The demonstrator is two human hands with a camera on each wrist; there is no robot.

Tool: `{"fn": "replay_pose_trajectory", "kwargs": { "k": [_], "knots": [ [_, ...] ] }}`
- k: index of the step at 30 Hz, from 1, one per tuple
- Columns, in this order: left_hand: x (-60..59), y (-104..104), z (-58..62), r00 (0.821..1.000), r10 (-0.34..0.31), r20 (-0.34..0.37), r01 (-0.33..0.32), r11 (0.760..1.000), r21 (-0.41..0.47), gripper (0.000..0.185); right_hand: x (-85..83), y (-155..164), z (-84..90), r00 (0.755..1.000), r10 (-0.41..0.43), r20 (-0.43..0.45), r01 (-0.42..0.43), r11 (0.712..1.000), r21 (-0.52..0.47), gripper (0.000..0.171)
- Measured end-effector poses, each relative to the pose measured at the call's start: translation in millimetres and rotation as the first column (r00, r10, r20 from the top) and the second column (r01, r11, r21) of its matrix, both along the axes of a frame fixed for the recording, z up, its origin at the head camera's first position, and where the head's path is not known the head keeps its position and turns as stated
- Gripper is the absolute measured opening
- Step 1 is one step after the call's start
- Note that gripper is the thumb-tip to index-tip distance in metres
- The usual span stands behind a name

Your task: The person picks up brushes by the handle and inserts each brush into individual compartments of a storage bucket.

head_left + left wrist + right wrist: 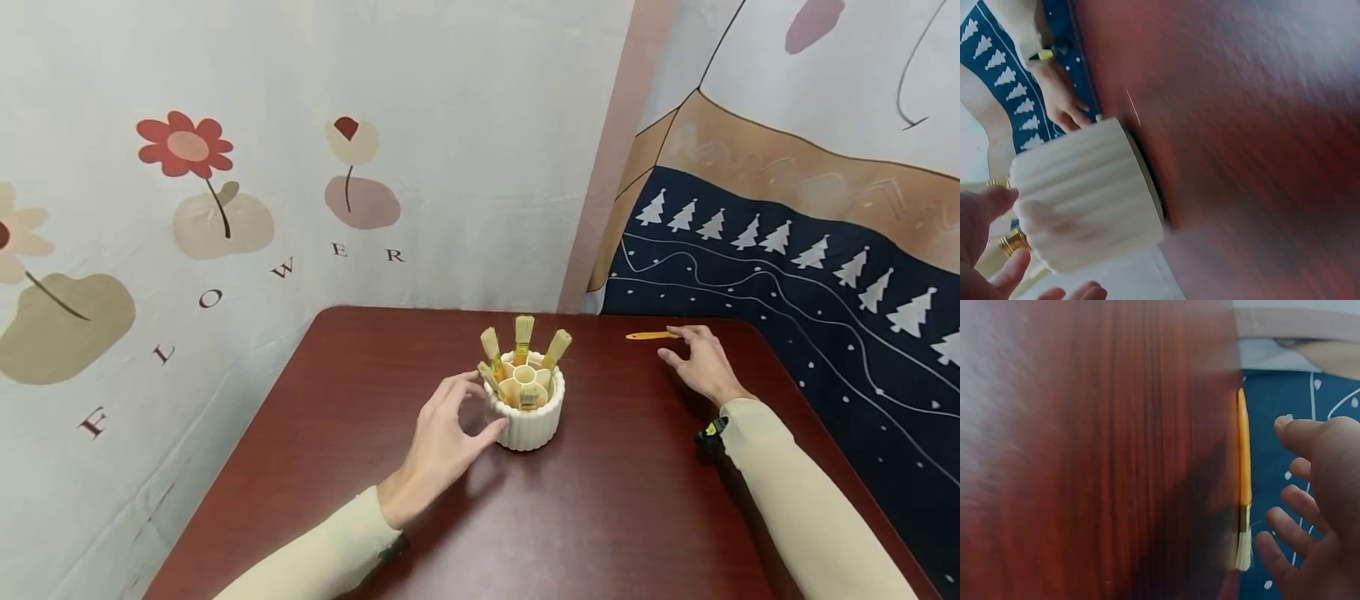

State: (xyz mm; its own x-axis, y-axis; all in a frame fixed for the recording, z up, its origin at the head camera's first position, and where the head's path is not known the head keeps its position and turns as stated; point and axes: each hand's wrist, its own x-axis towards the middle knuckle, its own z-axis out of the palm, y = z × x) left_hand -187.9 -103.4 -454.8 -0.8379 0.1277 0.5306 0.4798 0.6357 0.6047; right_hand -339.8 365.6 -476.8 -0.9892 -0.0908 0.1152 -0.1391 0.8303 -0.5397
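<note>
A cream ribbed brush holder (525, 429) with petal-shaped compartments stands upright on the table. Several brushes (523, 333) sit in it, most with pale bristles upward. My left hand (442, 429) is at the holder's left side, thumb and fingers spread apart beside its rim; in the left wrist view a digit tip meets the rim edge. At the far right, one paintbrush (1244, 447) with an orange handle and pale bristles lies flat near the table edge. Over its bristle end hovers my right hand (701, 362), fingers loosely spread; a gap separates them from the brush in the right wrist view.
The dark red wooden table (615, 517) reaches back to a hanging cloth (480, 167) printed with flowers and letters. On the right hangs a navy cloth (795, 308) with white trees. Both forearms wear pale sleeves (802, 492) with dark wrist devices.
</note>
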Motion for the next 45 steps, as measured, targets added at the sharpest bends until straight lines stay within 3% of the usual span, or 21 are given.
{"fn": "replay_pose_trajectory", "kwargs": {
  "k": [12,18,24,29,37,45],
  "knots": [
    [5.9,11.7,0.6,1.0,0.018,0.007,-0.018,1.0,0.022,0.037,-29.7,11.8,1.2,0.997,-0.046,0.064,0.04,0.995,0.088,0.069],
    [2.6,12.2,-1.8,1.0,0.003,-0.014,-0.002,0.999,0.039,0.035,-33.5,16.7,-3.2,0.992,-0.051,0.111,0.04,0.994,0.099,0.067],
    [-4.0,7.9,-1.2,0.998,-0.046,-0.031,0.049,0.994,0.1,0.032,-33.8,16.3,-6.3,0.996,-0.038,0.086,0.024,0.988,0.156,0.057],
    [-9.3,0.7,0.2,0.993,-0.112,0.025,0.108,0.984,0.139,0.032,-32.1,18.3,-10.2,0.998,-0.054,0.037,0.047,0.983,0.176,0.049],
    [-21.6,-11.6,6.9,0.975,-0.196,0.101,0.184,0.976,0.118,0.031,-23.9,22.3,-15.6,0.994,-0.067,-0.087,0.081,0.98,0.18,0.037],
    [-35.8,-23.6,8.5,0.949,-0.261,0.176,0.244,0.963,0.114,0.028,-20.7,25.5,-14.5,0.995,-0.067,-0.076,0.079,0.982,0.171,0.032]
  ]
}}
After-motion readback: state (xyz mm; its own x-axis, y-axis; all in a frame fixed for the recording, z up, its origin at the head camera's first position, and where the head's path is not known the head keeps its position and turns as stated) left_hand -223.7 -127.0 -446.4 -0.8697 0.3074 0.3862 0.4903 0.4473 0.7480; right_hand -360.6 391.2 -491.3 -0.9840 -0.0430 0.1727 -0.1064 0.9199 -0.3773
